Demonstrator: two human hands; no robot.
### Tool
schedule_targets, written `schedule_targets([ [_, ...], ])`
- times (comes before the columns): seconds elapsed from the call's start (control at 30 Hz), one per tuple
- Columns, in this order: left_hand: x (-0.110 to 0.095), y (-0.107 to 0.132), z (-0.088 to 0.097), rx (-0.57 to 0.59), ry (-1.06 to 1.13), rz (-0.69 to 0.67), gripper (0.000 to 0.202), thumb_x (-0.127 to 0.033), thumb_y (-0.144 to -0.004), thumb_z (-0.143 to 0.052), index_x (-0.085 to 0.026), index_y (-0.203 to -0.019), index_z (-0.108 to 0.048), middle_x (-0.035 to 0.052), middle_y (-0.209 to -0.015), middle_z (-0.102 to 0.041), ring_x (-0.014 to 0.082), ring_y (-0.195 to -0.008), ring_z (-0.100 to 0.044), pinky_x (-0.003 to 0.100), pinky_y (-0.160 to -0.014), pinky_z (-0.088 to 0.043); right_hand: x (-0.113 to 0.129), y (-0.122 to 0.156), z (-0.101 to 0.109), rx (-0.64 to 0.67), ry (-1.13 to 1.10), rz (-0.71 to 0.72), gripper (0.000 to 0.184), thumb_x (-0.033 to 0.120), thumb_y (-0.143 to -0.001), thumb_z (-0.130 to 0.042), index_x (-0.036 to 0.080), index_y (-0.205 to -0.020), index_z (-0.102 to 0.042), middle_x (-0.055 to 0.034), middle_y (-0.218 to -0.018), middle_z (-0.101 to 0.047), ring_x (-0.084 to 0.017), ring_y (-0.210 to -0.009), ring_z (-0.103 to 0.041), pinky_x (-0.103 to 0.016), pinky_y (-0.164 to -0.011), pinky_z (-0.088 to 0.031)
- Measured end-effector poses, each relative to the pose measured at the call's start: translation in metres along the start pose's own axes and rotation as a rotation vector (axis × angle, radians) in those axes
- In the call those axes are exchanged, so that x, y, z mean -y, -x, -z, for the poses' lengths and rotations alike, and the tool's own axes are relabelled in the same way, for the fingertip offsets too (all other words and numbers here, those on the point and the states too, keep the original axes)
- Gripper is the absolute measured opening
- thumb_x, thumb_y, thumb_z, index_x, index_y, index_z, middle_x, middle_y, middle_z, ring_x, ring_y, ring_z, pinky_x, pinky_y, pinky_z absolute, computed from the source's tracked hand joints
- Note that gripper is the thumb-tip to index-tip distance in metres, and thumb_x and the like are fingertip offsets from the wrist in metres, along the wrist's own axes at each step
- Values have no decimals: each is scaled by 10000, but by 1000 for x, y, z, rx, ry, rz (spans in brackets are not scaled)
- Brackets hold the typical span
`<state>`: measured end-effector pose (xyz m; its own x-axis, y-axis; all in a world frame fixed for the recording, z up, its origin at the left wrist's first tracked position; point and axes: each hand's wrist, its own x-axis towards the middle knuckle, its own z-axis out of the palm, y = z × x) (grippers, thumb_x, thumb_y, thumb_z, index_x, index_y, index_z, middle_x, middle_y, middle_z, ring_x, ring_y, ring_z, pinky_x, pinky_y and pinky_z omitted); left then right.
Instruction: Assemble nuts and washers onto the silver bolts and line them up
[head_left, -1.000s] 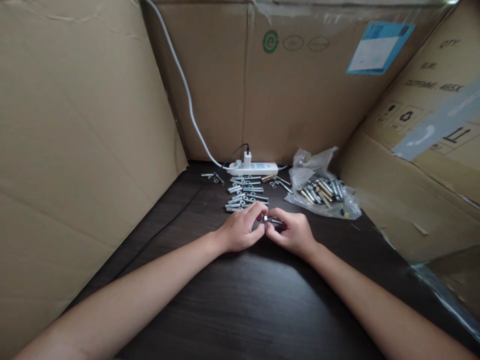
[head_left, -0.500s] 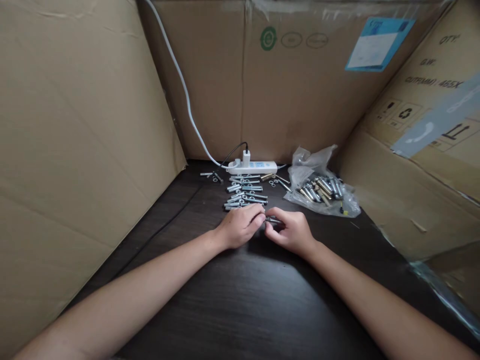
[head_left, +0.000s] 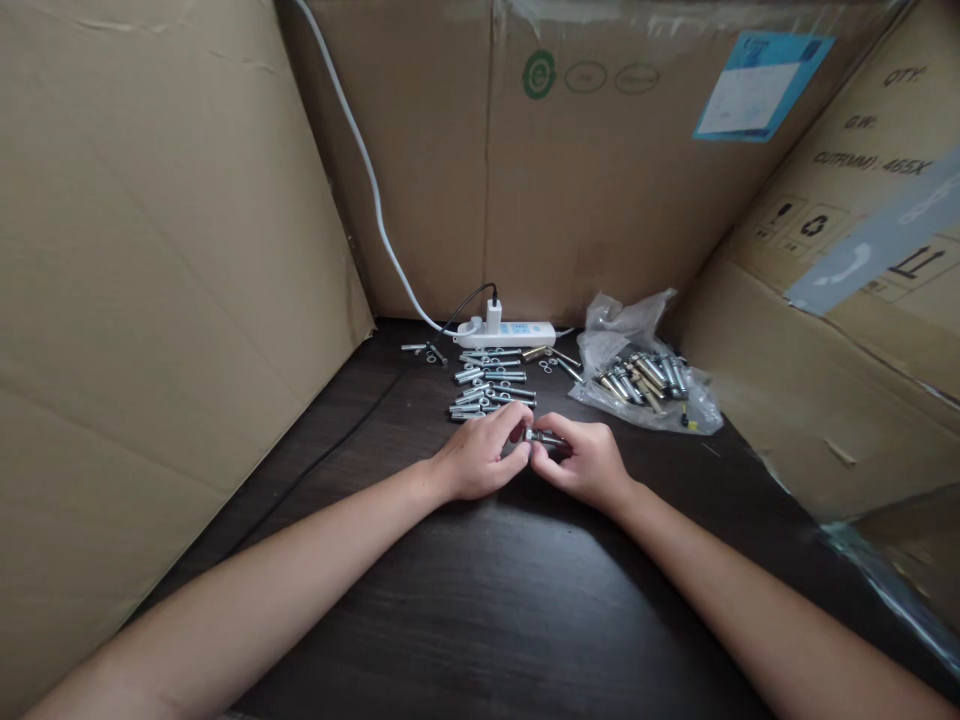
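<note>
My left hand [head_left: 480,455] and my right hand [head_left: 589,462] meet over the dark wooden table [head_left: 480,600], fingers pinched together. Between them lies a small metal bolt [head_left: 541,437], its shaft gripped in my right fingers. My left thumb and forefinger are closed on its near end, where a small nut or washer seems to sit. Just beyond my left hand lies a pile of silver bolts [head_left: 489,385] in rough rows.
A clear plastic bag [head_left: 645,375] of more bolts lies to the right. A white power strip [head_left: 510,333] with a plugged-in charger and white cable sits against the back cardboard wall [head_left: 570,180]. Cardboard panels close in left and right. Loose washers [head_left: 424,350] lie at the back left.
Both hands stay in place with the bolt between them; the fingers shift slightly, as if turning something on its end. The camera view tilts a little.
</note>
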<state>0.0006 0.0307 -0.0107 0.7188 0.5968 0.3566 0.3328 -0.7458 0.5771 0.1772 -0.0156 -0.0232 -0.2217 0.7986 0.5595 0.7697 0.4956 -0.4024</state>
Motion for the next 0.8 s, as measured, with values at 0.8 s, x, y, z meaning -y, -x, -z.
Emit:
schedule_targets([
  [0.8,-3,1,2,-7,-18,1,179,-253,-828,-436,-200,-999,-428,-5,-802,-522,129,-656,-481,250,-628,-389,0,-1,1,-7,7,-8,151,280,-752,-550,183,-827,-638,6,-593,-633,-101,-478,-540,-191,-500,-388],
])
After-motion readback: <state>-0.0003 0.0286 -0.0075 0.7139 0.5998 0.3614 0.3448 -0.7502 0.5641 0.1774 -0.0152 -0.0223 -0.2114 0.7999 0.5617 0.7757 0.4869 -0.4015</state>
